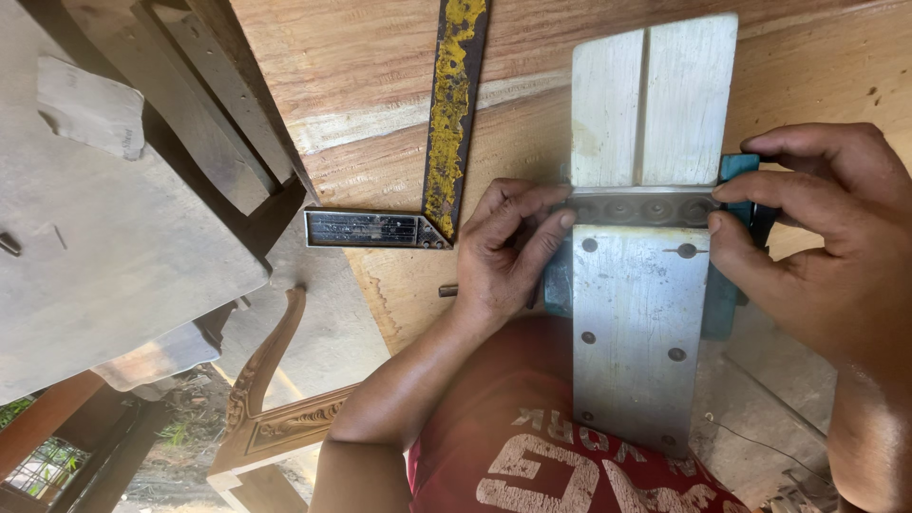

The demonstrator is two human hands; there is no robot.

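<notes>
Both hands pinched the upturned electric planer (638,313) at its blade drum: left hand (503,252), right hand (822,242). A rusty try square (432,161) lay left of the planer on the tabletop (361,57).

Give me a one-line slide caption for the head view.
Both hands, left and right, grip an upturned electric planer beside a try square.

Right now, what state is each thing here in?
Planer: upside down, flat metal sole facing up, resting on the board.
Cutter drum: exposed in the gap between the two sole plates, touched at both ends.
Left hand: fingers on the drum's left end.
Right hand: fingertips on the drum's right end.
Square: lying flat on the board, yellow paint worn.
Board: lying flat, bare wood.
</notes>
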